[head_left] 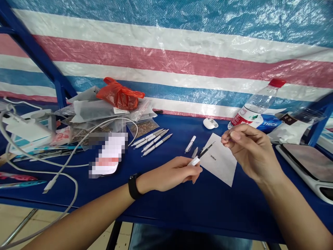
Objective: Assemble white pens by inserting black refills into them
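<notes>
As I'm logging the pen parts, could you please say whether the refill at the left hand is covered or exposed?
Exposed: the dark refill juts bare from the white barrel in the left hand.

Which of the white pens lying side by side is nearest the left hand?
The frontmost pen, closest to the wearer; the others lie behind it, farther from the left hand.

barrel [194, 161] half-hidden by left hand [179, 173]

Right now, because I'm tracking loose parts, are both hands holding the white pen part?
No, only the left hand holds the white pen part, while the right hand is raised apart from it.
</notes>
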Tool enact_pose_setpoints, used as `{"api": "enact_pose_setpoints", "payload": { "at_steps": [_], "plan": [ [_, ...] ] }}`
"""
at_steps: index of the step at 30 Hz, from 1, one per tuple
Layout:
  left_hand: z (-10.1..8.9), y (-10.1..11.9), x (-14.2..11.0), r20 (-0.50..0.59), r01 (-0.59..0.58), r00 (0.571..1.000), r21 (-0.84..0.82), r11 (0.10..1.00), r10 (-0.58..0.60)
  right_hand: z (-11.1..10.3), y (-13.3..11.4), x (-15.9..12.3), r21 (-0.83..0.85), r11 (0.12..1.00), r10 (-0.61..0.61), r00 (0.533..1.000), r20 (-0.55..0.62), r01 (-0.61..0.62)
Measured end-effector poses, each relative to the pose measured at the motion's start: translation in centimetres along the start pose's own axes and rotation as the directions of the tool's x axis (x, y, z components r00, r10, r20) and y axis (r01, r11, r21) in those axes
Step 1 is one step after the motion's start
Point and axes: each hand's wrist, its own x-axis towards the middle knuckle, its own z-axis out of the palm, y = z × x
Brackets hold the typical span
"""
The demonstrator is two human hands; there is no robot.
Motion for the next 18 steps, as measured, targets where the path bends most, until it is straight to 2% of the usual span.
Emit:
{"api": "enact_pose_setpoints", "payload": {
  "at_steps": [4, 11, 18],
  "plan": [
    [0.17, 0.32, -0.04, 0.025, 0.001, 1.000, 0.028, 1.000, -0.002, 0.71, -0.04, -0.66, 0.083, 0.996, 0.016, 1.000, -0.027, -0.014],
    [0.24, 0.33, -0.07, 0.029, -0.004, 1.000, 0.012, 1.000, 0.003, 0.39, 0.17, -0.70, 0.031, 1.000, -0.002, 1.000, 0.016, 0.002],
    [0.09, 0.44, -0.15, 0.028, 0.001, 1.000, 0.017, 1.000, -0.001, 1.03, -0.06, -0.77, 0.077, 0.997, -0.003, 1.000, 0.028, 0.001]
  ]
}}
